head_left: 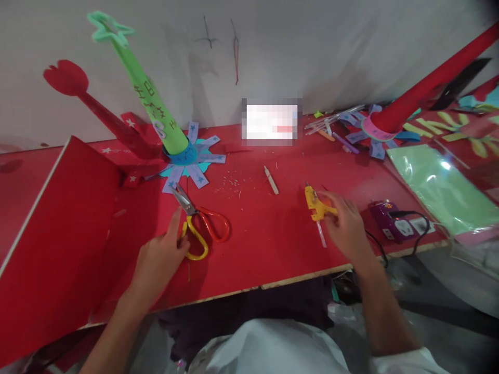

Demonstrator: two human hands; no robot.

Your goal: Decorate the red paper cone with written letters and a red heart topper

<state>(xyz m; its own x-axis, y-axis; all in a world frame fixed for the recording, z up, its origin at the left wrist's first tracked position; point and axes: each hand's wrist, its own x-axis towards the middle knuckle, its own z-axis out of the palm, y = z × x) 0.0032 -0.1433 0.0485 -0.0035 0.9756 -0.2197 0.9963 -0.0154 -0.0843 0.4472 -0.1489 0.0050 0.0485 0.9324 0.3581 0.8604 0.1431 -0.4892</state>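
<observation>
My right hand is closed around the handle end of a yellow hot glue gun. Its nozzle points away from me, and a clear glue stick sticks out at its near end. On the left, my left hand rests at the table with the index finger stretched out, right beside a pair of scissors. The scissors have one yellow and one red handle loop, and their blades point away. Whether the fingers touch the yellow loop is hard to make out. A small pale stick-like piece lies between the hands.
A green paper tower and a red paper flower rise at the back left. A red board tilts up at the left. At right are a purple power box with cables, a green plastic-wrapped pack and a red cone.
</observation>
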